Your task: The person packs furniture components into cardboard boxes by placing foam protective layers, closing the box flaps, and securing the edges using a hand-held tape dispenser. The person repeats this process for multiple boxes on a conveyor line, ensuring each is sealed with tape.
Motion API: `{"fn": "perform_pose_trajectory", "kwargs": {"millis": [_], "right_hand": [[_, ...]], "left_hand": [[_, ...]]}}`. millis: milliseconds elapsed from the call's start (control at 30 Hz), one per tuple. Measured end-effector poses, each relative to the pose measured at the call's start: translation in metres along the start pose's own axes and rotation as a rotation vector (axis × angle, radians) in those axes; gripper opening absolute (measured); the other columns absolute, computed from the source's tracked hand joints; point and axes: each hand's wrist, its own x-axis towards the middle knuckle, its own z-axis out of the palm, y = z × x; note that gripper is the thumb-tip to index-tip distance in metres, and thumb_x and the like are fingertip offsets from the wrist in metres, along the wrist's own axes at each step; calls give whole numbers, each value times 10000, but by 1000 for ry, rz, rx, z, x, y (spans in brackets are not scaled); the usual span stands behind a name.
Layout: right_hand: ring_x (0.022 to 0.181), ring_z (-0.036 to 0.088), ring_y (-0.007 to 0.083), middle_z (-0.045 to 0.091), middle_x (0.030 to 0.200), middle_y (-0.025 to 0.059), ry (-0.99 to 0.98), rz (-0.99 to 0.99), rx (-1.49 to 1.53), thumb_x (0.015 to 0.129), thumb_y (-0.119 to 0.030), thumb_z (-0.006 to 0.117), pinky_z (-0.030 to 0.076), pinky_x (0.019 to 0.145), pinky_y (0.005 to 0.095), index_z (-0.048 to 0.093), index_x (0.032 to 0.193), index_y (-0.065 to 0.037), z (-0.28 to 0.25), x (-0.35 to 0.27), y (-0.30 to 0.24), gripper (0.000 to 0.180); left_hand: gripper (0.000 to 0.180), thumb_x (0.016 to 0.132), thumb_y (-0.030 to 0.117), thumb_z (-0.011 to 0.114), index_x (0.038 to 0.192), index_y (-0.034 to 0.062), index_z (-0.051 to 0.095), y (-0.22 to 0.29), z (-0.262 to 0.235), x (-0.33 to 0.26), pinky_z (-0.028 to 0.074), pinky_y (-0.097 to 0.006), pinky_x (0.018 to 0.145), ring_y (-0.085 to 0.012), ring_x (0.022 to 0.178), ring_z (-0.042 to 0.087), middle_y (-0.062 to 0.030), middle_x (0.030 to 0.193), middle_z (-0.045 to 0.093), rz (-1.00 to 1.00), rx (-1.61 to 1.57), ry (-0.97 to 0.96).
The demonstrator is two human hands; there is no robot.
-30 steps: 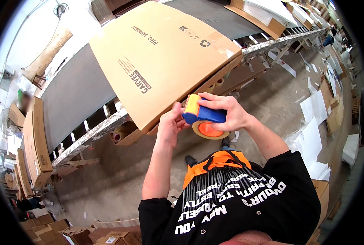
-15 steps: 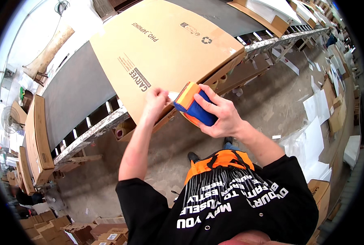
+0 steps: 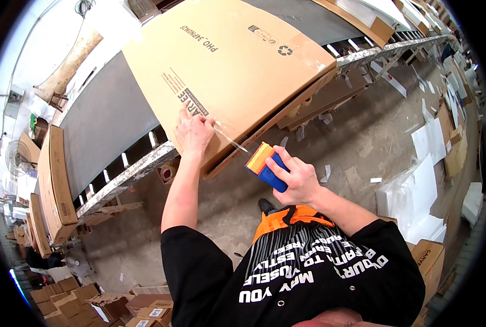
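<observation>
A large flat cardboard box (image 3: 243,71) lies on the conveyor in front of me, its near edge jutting past the frame. My left hand (image 3: 194,133) is on the box's top near its near left corner, with the end of clear packing tape (image 3: 229,138) at its fingertips. From there the tape runs slackly over the box's near edge to a blue and orange tape dispenser (image 3: 267,166). My right hand (image 3: 300,180) is wrapped round that dispenser, just off the box's edge. How firmly the left fingertips pinch the tape is hard to make out.
The grey conveyor belt (image 3: 109,109) extends to both sides of the box. More cardboard boxes stand at the left end (image 3: 57,185) and lower left. White sheets and foam (image 3: 411,196) lie on the floor at right. A fan (image 3: 19,158) stands far left.
My left hand has moved left and down onto the box top with the tape end. The dispenser in my right hand has moved right and towards me, drawing a length of tape between them.
</observation>
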Motion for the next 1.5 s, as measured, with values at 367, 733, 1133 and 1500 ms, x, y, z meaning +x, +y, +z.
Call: {"fn": "perform_pose_trajectory", "kwargs": {"millis": [367,733,1133,1500], "right_hand": [[690,625,289,493,1307,220,51,15,46,532,-176,701,553,580,370,621,1184,-86,6,-6,0,663],[752,635,324,446,1294,202,-442,257,12,593,-257,721,544,634,436,583,1219,-77,-34,-12,-27,667],[980,626,317,697,933,96,-901,131,-478,649,-209,706,554,740,366,727,869,-85,140,72,-17,254],[1167,559,213,565,1285,151,-188,992,1196,613,-78,677,404,1014,302,398,1386,61,27,-88,183,834]], "left_hand": [[818,764,388,724,1383,-24,386,7,-2,-34,291,-499,1067,-442,1282,369,-312,1421,344,488,6,23],[755,814,371,675,1466,221,327,-18,-4,-46,297,-546,1085,-522,1283,367,-358,1421,309,837,339,-287],[581,853,375,588,1407,359,414,-9,-5,-38,299,-573,1071,-576,1288,320,-398,1422,268,884,524,-402],[1064,595,667,739,1359,-12,443,49,45,-70,254,-593,1081,-492,1272,380,-264,1395,426,51,395,140]]}}
